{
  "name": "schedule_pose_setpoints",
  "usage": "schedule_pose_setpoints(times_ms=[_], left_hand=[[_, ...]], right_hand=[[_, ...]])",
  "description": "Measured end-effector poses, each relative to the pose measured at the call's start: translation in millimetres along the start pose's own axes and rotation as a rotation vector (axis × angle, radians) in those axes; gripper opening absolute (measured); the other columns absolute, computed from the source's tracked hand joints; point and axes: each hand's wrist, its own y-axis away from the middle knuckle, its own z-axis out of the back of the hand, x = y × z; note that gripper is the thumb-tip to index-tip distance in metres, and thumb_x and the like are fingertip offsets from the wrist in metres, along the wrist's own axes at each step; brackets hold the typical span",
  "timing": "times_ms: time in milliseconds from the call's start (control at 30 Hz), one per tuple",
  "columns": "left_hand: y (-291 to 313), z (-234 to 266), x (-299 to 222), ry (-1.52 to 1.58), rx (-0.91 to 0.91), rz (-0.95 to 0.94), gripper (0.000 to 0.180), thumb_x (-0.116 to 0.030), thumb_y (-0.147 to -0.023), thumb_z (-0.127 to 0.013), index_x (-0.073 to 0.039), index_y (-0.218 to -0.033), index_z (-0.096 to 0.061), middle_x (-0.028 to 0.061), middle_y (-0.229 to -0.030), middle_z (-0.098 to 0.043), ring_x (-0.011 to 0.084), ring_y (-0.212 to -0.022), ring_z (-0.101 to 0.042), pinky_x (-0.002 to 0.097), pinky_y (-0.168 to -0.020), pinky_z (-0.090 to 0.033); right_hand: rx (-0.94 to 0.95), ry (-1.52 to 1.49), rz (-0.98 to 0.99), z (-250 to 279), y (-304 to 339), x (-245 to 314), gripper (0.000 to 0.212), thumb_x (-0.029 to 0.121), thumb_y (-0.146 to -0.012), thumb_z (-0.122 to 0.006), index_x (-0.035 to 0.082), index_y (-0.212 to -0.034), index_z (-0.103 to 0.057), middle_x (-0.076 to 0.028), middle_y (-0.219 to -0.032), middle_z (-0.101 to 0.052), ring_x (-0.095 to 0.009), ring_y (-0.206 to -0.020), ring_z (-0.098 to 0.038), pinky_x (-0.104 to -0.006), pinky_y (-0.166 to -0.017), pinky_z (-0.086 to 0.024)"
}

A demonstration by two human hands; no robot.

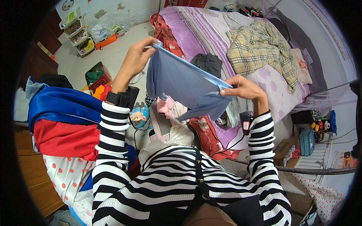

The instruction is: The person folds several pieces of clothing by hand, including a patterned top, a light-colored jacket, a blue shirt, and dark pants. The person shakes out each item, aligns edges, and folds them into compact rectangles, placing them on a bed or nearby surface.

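Black-and-white striped knit sleeves fill the lower part of the view, and both forearms rise from them toward a grey-blue cloth garment. Each wrist carries a small black device on a strap.

The left hand holds the upper left corner of the garment; its fingers are pressed together and pinch the light blue hem. The right hand holds the opposite end of the same hem, lower and to the right, with its fingers also pinched tight on the fabric. Between the two hands the hem is stretched in a slanted line, and the rest of the garment hangs down loose in the air, above the person's lap and in front of the bed.

Below the hanging cloth lies a pile of mixed clothes, among them a pink piece and a soft toy figure with a light blue cap. Behind the garment stands a bed with a purple striped and flowered sheet. On it rest a beige checked shirt, crumpled, and a dark folded garment. At the person's left lies a stack of blue and red fabric, with a white cloth with red dots below it.
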Motion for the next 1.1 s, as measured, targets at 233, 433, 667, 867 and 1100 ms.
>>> schedule_pose_setpoints(times_ms=[233, 433, 667, 867, 1100], left_hand=[[-9.1, -25.9, -34.3, 0.530, 0.468, -0.044, 0.010, -0.016, -0.093, -0.053, -0.008, -0.099, -0.051, -0.0062, -0.094, -0.045, 0.0041, -0.086, -0.044, 0.0206, -0.075, -0.038], [0.2, -32.3, -41.2, 0.822, 0.621, 0.197, 0.015, -0.023, -0.094, -0.052, -0.011, -0.102, -0.047, -0.0072, -0.089, -0.046, 0.0013, -0.079, -0.046, 0.0185, -0.067, -0.041], [-0.5, -45.2, -53.1, 0.959, 0.442, 0.288, 0.017, -0.025, -0.097, -0.045, -0.009, -0.100, -0.047, -0.0050, -0.085, -0.047, 0.0027, -0.078, -0.050, 0.0188, -0.068, -0.043], [-19.8, -57.5, -63.4, 1.010, 0.494, 0.201, 0.018, -0.023, -0.097, -0.043, -0.007, -0.100, -0.049, -0.0016, -0.084, -0.051, 0.0053, -0.078, -0.054, 0.0201, -0.071, -0.046], [-29.5, -30.1, -56.0, 0.979, 0.371, 0.173, 0.022, -0.023, -0.098, -0.041, -0.006, -0.106, -0.052, -0.0024, -0.088, -0.054, 0.0041, -0.080, -0.055, 0.0207, -0.070, -0.048]], right_hand=[[0.126, 0.036, 0.351, -13.8, -10.6, 24.8, 0.024, 0.014, -0.087, -0.061, -0.005, -0.102, -0.062, -0.002, -0.085, -0.064, -0.007, -0.081, -0.052, -0.0269, -0.075, -0.045], [-0.045, -0.039, 0.210, -27.3, -14.3, 45.6, 0.024, 0.001, -0.083, -0.058, -0.003, -0.106, -0.063, -0.001, -0.087, -0.064, -0.005, -0.075, -0.054, -0.0215, -0.065, -0.045], [-0.300, -0.230, 0.293, -49.9, -37.0, 17.7, 0.024, -0.003, -0.079, -0.057, -0.002, -0.102, -0.059, -0.003, -0.095, -0.060, -0.007, -0.085, -0.055, -0.0220, -0.074, -0.046], [-0.120, -0.346, 0.328, -60.9, -46.1, 2.9, 0.030, 0.001, -0.084, -0.056, -0.002, -0.114, -0.058, -0.003, -0.102, -0.061, -0.009, -0.088, -0.053, -0.0249, -0.080, -0.044], [-0.221, -0.363, 0.206, -59.5, -35.1, -2.8, 0.021, 0.010, -0.087, -0.059, -0.004, -0.103, -0.063, 0.001, -0.088, -0.062, -0.006, -0.082, -0.053, -0.0235, -0.076, -0.044]])
